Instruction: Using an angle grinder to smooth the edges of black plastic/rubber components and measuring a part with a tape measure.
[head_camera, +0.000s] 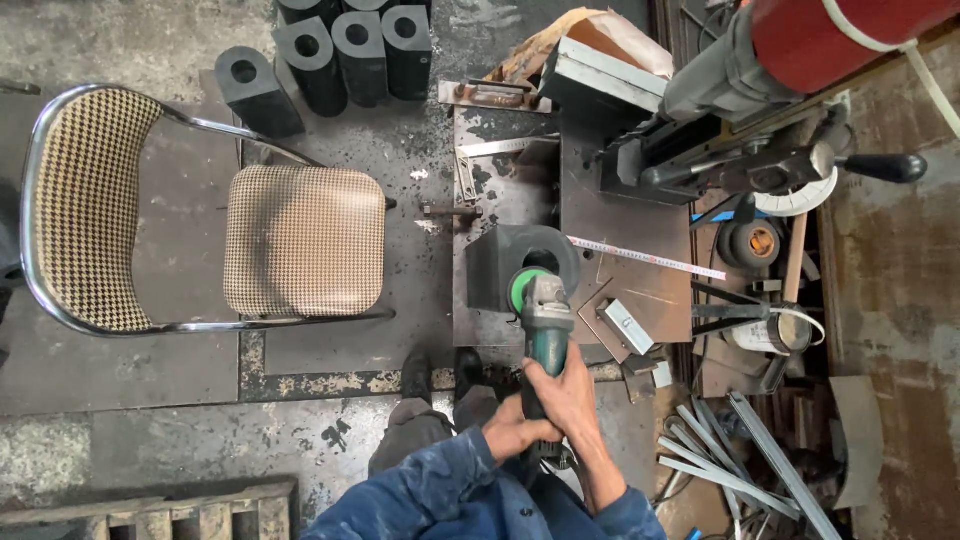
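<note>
A green angle grinder (541, 330) points away from me, its green disc guard resting at the round hole of a dark steel block (505, 262) that lies on a low steel worktable (600, 215). My right hand (568, 392) grips the grinder's body from above. My left hand (508, 430) holds the rear of the handle, just behind the right hand. Both sleeves are blue. My dark shoes (440, 372) stand on the floor at the table's near edge.
A chrome-framed chair with houndstooth padding (300, 240) stands to the left. Several similar black blocks (340, 50) stand on the floor beyond it. A measuring tape (640, 257), a red drill stand (790, 60) and metal strips (730, 460) crowd the right side.
</note>
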